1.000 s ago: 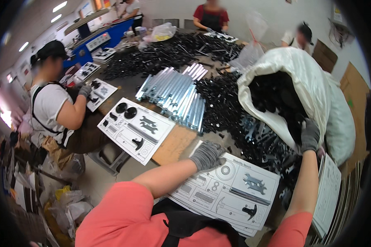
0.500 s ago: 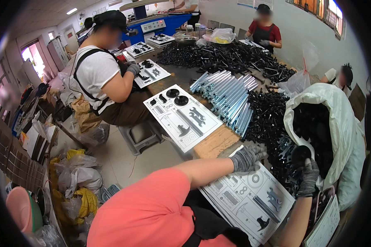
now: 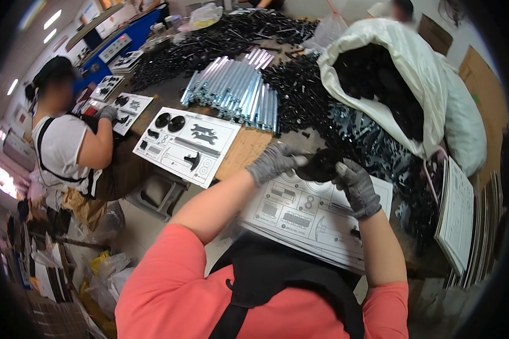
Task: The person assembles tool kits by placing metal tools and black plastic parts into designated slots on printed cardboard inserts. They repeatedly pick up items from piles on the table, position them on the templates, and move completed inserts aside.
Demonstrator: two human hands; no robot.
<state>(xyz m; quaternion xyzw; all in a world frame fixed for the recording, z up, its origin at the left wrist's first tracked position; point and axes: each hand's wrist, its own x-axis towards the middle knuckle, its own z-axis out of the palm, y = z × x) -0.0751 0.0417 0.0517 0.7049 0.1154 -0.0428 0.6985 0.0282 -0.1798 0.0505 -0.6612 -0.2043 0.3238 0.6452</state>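
Observation:
Both my hands wear grey gloves and meet over a stack of white printed boards (image 3: pixel 280 210) in front of me. Between them is a dark round disc (image 3: pixel 324 164), possibly with a second one against it; blur hides the detail. My right hand (image 3: pixel 357 187) pinches the disc's right side, thumb on its face. From the other side, my left hand (image 3: pixel 276 163) grips its left edge with fingers and thumb. The top board shows line drawings of parts, and a small dark piece lies near my right forearm.
Beyond the boards lie silver metal tubes (image 3: pixel 232 90), loose black parts (image 3: pixel 294 93) and dark wrenches (image 3: pixel 373 133). An open white sack (image 3: pixel 458 107) of black pieces stands right, above upright boards (image 3: pixel 457 217). A filled board (image 3: pixel 218 131) lies left, near a seated co-worker (image 3: pixel 68 144).
My right hand has brought the disc from beside the sack to above the boards. My left hand has left the board and taken hold of the disc too. The view has swung right.

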